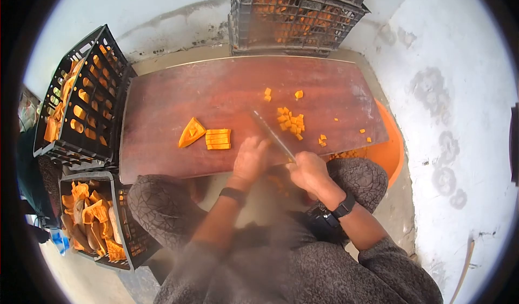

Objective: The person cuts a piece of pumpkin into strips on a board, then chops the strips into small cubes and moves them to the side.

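My right hand (308, 170) is wrapped round the handle of a knife (274, 134), whose blade points up and left over the red-brown board (178, 88). My left hand (252, 155) rests at the board's near edge, left of the blade; its fingers are together, and whatever they hold is hidden. Left of it lie a stack of orange strips (218, 139) and a wedge-shaped orange piece (192, 132). Beyond the blade, to the right, is a pile of small orange cubes (291, 122), with a few loose cubes (299, 94) around it.
An orange basin (396, 142) with cubes in it sits under the board's right edge. Black crates (94, 96) of orange pieces stand at the left, with a grey-rimmed crate (120, 217) nearer. More stacked crates (294, 20) are behind the board. A white wall (448, 88) is at right.
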`<action>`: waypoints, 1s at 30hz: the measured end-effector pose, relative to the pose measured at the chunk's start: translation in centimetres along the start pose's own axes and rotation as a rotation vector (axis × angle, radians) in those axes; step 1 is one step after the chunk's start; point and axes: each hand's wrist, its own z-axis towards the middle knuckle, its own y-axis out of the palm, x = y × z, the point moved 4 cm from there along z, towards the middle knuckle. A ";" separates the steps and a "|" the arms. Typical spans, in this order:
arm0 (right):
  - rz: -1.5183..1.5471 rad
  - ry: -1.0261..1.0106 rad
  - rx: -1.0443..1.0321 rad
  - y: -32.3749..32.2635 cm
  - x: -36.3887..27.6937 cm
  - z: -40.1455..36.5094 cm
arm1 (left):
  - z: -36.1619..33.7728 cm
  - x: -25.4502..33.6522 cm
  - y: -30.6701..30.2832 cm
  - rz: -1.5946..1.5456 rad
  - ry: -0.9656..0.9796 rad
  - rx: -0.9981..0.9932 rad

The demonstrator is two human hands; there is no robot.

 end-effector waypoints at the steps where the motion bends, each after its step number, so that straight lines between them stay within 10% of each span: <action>1: -0.008 -0.006 0.019 0.2 0.2 0.1 | 0.0 0.1 -0.1 0.008 -0.013 -0.014; 30: -0.065 -0.068 -0.202 0.1 -1.3 3.5 | 0.0 -0.8 1.0 0.004 -0.023 -0.089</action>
